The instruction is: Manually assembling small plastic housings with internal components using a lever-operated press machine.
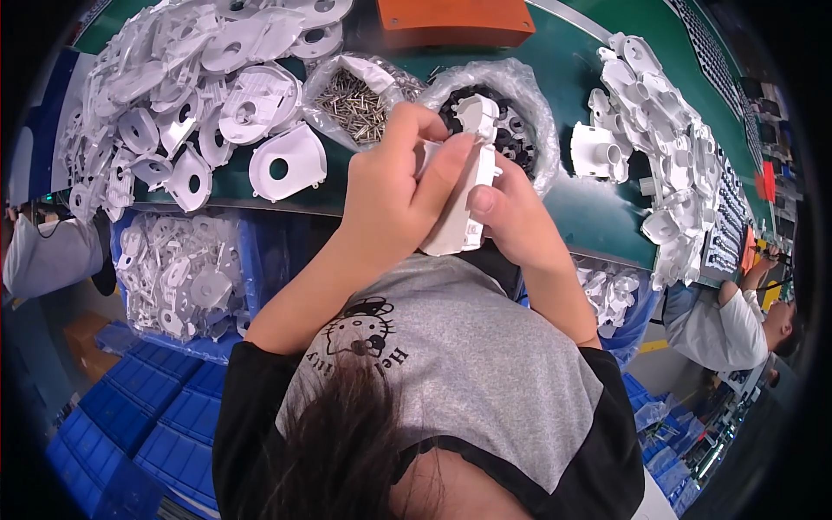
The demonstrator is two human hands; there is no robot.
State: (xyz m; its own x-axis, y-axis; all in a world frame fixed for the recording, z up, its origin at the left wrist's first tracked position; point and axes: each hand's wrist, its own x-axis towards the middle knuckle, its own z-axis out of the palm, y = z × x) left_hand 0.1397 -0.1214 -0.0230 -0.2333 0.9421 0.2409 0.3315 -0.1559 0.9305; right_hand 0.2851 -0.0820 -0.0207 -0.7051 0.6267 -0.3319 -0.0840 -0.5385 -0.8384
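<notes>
Between my two hands is a white plastic housing (458, 206), tilted and held over the near edge of the green bench. My left hand (394, 178) is closed on its left side, the thumb lying along its upper face. My right hand (511, 208) grips it from the right, with the thumb near its edge. Just beyond my hands, a clear plastic bag of small metal pins (351, 104) sits on the left. Beside it, a second bag of small black parts (517, 143) lies partly behind the housing.
White round-holed covers (247, 104) are heaped at the left. White parts with short tubes (663, 139) lie piled at the right. An orange box (455, 22) stands at the back. Below the bench are blue bins (247, 260) of white parts. Other people (724, 325) work at the sides.
</notes>
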